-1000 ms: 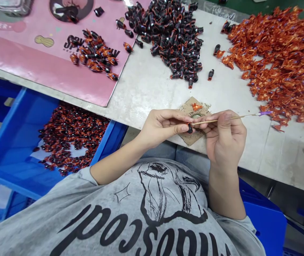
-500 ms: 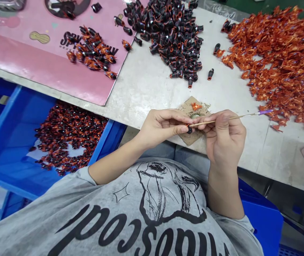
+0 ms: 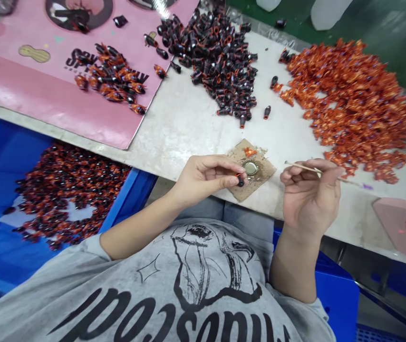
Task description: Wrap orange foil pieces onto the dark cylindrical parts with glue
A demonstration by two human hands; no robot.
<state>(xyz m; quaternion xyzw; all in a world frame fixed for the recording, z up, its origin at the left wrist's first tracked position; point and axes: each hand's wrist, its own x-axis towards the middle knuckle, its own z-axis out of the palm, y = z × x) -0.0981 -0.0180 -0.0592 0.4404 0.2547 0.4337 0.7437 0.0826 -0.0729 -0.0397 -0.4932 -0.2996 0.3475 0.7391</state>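
My left hand (image 3: 208,180) pinches a small black cone-shaped piece (image 3: 240,180) between thumb and fingers, just over a square of brown cardboard (image 3: 265,178). On the cardboard sit a small round metal dish (image 3: 250,167) and an orange foil scrap (image 3: 249,152). My right hand (image 3: 310,194) is to the right of the cardboard, holding a thin wooden stick (image 3: 303,167) with a purple end (image 3: 367,186). Its tip points left, touching nothing. A loose heap of black pieces (image 3: 217,61) and a heap of orange foil (image 3: 349,104) lie farther along the table.
A pink printed board (image 3: 46,109) on the grey table (image 3: 188,130) carries a cluster of foil-trimmed black pieces (image 3: 112,78). A blue crate (image 3: 128,199) holding a dark heap stands below the table edge at left. Another blue bin (image 3: 334,294) stands at lower right.
My right hand has moved right, drawing the stick's tip away from the black piece. My left hand still pinches that piece. The whole view has tilted and shifted slightly.
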